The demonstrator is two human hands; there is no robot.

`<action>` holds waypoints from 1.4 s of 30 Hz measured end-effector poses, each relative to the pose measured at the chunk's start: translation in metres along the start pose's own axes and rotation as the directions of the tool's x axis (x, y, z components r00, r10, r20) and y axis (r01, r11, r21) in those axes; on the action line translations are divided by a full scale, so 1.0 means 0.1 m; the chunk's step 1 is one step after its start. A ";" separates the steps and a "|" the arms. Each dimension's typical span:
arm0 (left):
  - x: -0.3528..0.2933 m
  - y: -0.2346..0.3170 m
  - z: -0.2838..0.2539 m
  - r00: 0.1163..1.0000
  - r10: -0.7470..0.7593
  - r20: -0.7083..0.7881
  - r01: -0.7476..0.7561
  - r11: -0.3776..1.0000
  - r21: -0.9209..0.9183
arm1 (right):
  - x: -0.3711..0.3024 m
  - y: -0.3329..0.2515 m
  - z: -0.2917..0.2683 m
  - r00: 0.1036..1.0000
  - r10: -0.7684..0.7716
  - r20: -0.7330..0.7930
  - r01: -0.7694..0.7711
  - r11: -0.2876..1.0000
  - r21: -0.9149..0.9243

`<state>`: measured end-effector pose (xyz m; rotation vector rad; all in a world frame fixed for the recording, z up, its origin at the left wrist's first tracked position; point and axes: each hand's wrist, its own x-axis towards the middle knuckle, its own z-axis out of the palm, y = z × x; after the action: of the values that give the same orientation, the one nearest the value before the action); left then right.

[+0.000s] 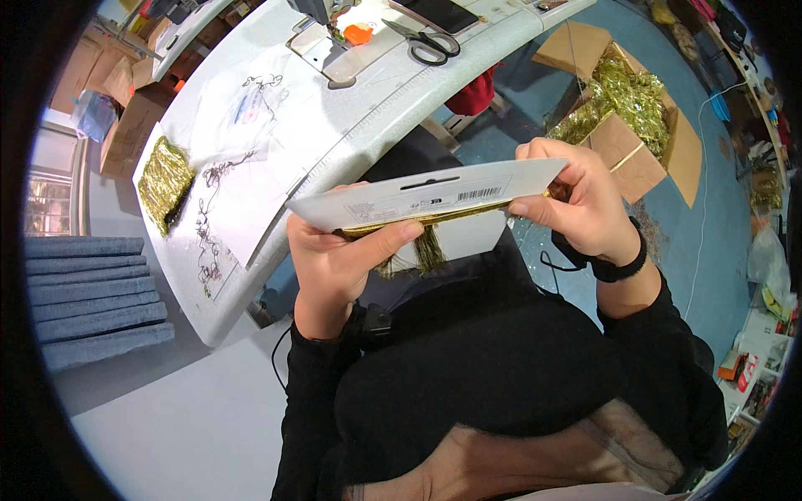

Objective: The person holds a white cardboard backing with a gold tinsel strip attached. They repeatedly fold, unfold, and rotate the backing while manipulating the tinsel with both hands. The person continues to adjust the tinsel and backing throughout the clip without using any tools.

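Note:
In front of my chest I hold a white printed card [434,196] with a slot near its upper edge and a barcode. My left hand [338,267] is closed on the card's left end, thumb pressed along its lower edge. The card's right end is pinched between the thumb and fingers of my right hand [585,204]. Along that lower edge runs a gold band, and dark gold tinsel fringe [429,252] hangs down from it near my left thumb. Behind the fringe another white panel shows; whether it belongs to the same card, I cannot tell.
On the white sewing table [334,125] lie black scissors [430,48], a dark phone [434,12], loose dark threads [205,242] and a gold tinsel bundle [165,184]. Part of a sewing machine [311,10] stands there. An open cardboard box [685,154] of gold tinsel sits right.

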<state>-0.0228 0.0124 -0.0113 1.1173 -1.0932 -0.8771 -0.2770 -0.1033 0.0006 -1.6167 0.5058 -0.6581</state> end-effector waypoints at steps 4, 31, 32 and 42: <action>0.03 -0.03 -0.01 0.997 -0.052 0.051 0.053 0.998 -0.029 | 0.01 0.04 0.02 0.999 -0.027 -0.041 0.029 0.999 0.037; 0.08 -0.18 -0.04 0.990 -0.125 -0.065 0.104 0.959 -0.264 | 0.05 0.02 0.13 0.990 0.078 -0.115 -0.066 0.993 0.099; 0.09 -0.19 -0.06 0.990 -0.133 -0.042 0.118 0.960 -0.253 | 0.06 0.04 0.13 0.991 0.077 -0.111 -0.064 0.991 0.117; 0.15 -0.21 -0.11 0.962 -0.236 0.138 0.265 0.930 -0.256 | 0.08 0.16 0.06 0.990 0.089 -0.107 -0.057 0.961 0.270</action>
<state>-0.0088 -0.0043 -0.0293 1.0008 -0.8913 -1.2615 -0.2659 -0.1065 -0.0149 -1.3054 0.5367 -0.7367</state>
